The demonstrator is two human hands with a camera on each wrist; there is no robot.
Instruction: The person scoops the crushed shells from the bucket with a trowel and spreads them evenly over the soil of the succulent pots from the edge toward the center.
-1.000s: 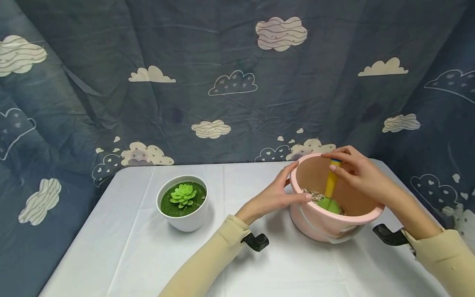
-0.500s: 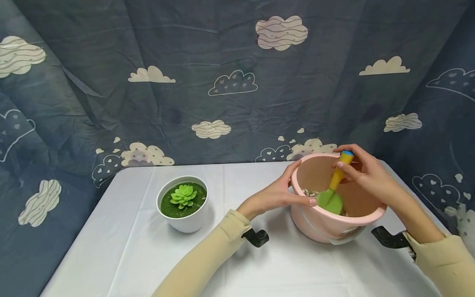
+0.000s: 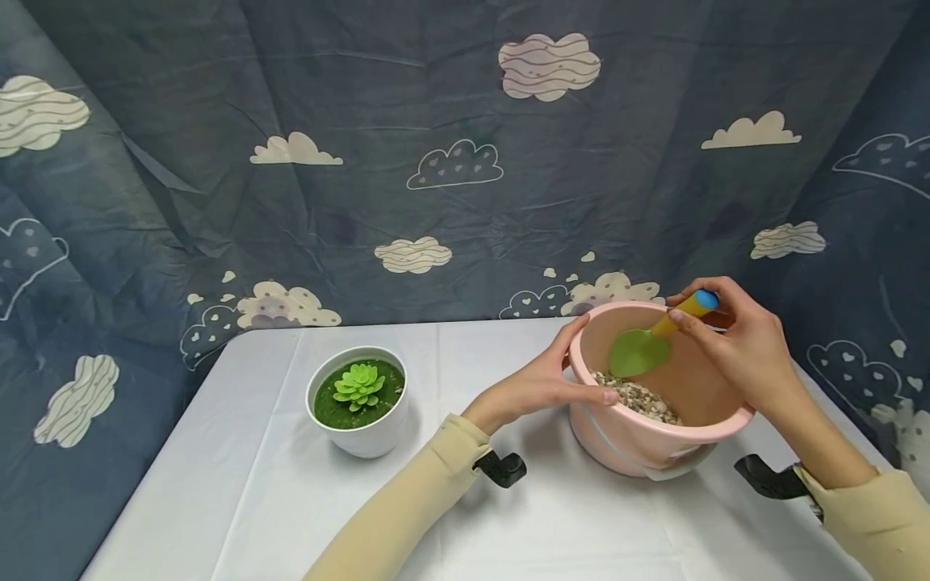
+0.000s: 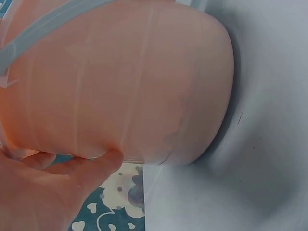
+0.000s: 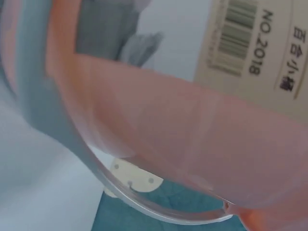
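A pink bucket (image 3: 610, 442) stands on the right half of the table, small pale gravel (image 3: 647, 402) showing inside. My left hand (image 3: 529, 389) holds its left side, thumb over the front rim and fingers against the outer wall. In the left wrist view those fingertips (image 4: 113, 159) touch the pink wall. My right hand (image 3: 744, 351) grips the yellow handle of a small toy shovel over the bucket's right rim. The shovel's green blade (image 3: 638, 353) is tilted leftward inside the bucket, above the gravel. Only the bucket's outside fills the right wrist view; that hand is hidden there.
A white pot (image 3: 366, 440) with a green succulent (image 3: 359, 386) stands on the left of the white-covered table (image 3: 276, 500). The bucket's grey handle (image 5: 144, 207) hangs down its front. Behind the table hangs a dark cloud-patterned cloth (image 3: 349, 194).
My right hand has raised the toy shovel, tipping its handle rightward. The blade has come up from the gravel, swinging left and back. My left hand stays at the bucket.
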